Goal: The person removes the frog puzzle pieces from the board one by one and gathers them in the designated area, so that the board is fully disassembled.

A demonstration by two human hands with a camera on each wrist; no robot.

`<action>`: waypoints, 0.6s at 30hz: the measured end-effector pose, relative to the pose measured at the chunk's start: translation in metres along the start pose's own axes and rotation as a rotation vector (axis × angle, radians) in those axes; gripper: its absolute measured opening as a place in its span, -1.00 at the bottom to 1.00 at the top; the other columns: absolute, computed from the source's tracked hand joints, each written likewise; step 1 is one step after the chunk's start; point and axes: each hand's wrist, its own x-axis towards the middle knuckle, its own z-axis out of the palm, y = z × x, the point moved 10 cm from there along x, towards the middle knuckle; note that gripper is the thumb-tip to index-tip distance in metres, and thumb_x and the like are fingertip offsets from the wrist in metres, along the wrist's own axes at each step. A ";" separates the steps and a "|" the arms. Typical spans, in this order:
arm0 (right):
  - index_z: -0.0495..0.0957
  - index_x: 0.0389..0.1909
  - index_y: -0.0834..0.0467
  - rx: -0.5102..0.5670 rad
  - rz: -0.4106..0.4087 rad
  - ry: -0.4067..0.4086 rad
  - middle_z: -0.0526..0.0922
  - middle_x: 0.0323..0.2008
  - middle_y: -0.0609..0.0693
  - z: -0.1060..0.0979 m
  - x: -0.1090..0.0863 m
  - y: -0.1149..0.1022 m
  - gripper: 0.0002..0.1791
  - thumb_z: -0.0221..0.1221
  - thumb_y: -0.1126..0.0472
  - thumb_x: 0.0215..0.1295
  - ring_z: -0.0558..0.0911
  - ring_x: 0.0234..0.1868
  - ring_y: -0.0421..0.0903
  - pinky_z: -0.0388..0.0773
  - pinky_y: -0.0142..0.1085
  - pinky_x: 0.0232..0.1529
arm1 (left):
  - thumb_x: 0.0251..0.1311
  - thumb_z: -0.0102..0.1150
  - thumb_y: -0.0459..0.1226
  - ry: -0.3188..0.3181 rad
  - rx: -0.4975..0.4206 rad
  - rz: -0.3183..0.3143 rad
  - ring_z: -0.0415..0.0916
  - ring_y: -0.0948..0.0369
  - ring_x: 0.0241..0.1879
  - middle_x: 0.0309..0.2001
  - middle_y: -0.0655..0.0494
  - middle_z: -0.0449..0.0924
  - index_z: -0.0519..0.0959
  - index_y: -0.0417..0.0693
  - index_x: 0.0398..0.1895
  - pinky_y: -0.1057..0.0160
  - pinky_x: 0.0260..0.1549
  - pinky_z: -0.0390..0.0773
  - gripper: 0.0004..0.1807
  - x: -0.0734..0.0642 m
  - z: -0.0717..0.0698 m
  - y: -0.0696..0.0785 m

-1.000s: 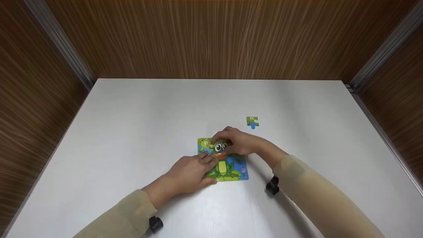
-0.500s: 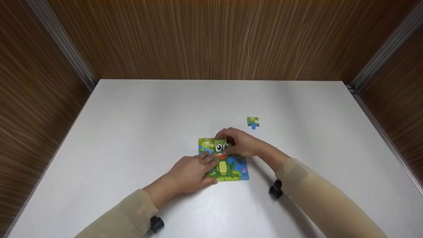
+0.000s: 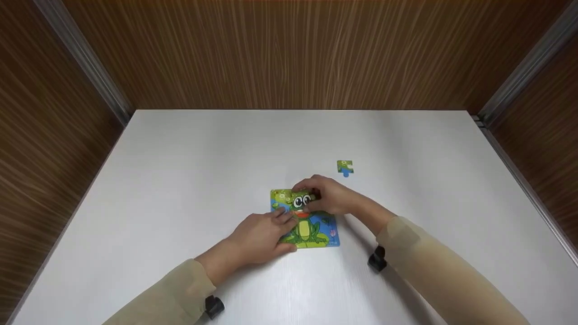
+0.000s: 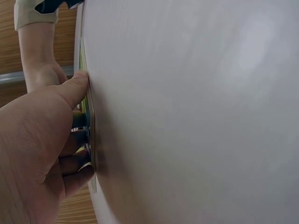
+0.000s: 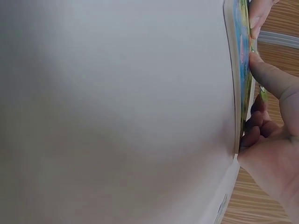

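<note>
A square jigsaw puzzle with a green frog on a blue background lies on the white table. My left hand rests on its left part with the fingers spread out straight, and the thumb lies at the front edge. At the back part, my right hand pinches the puzzle piece with the frog's eyes between thumb and fingers. In the right wrist view this piece stands slightly tilted above the board. The right fingers hide the puzzle's back right corner. A loose green-and-blue puzzle piece lies behind the right hand.
The white table reaches back to a brown wood-grain panel. Similar panels stand left and right, with metal strips at the corners. A black wrist device hangs under the right sleeve, another under the left.
My right hand has shifted very slightly to the right, still pinching the frog-eye piece. My left hand and the loose piece stay where they were.
</note>
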 end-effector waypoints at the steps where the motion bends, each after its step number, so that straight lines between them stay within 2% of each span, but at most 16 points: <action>1: 0.64 0.33 0.04 -0.004 0.003 0.000 0.57 -0.06 0.01 0.000 0.000 0.000 -0.43 0.49 0.29 0.29 0.46 -0.14 -0.07 0.46 -0.20 -0.09 | 0.52 0.09 0.21 0.002 0.001 0.001 0.37 -0.02 0.50 0.49 -0.04 0.45 0.48 -0.08 0.52 -0.02 0.22 0.60 -0.26 0.000 -0.001 0.000; 9: 0.61 0.38 0.09 -0.058 -0.019 0.002 0.59 -0.03 0.01 0.000 -0.003 0.001 -0.41 0.47 0.23 0.32 0.47 -0.12 -0.08 0.49 -0.21 -0.06 | 0.52 0.08 0.22 0.009 0.009 0.006 0.37 -0.03 0.50 0.49 -0.05 0.45 0.48 -0.09 0.52 -0.02 0.21 0.61 -0.25 -0.001 -0.001 0.001; 18: 0.62 0.27 0.20 -0.027 0.029 0.028 0.63 -0.07 0.01 -0.006 -0.007 0.008 -0.50 0.45 0.30 0.33 0.55 -0.09 -0.06 0.54 -0.22 -0.02 | 0.52 0.07 0.21 -0.012 -0.011 -0.011 0.33 -0.03 0.52 0.51 -0.05 0.42 0.47 -0.07 0.54 -0.03 0.23 0.59 -0.26 0.000 0.000 0.000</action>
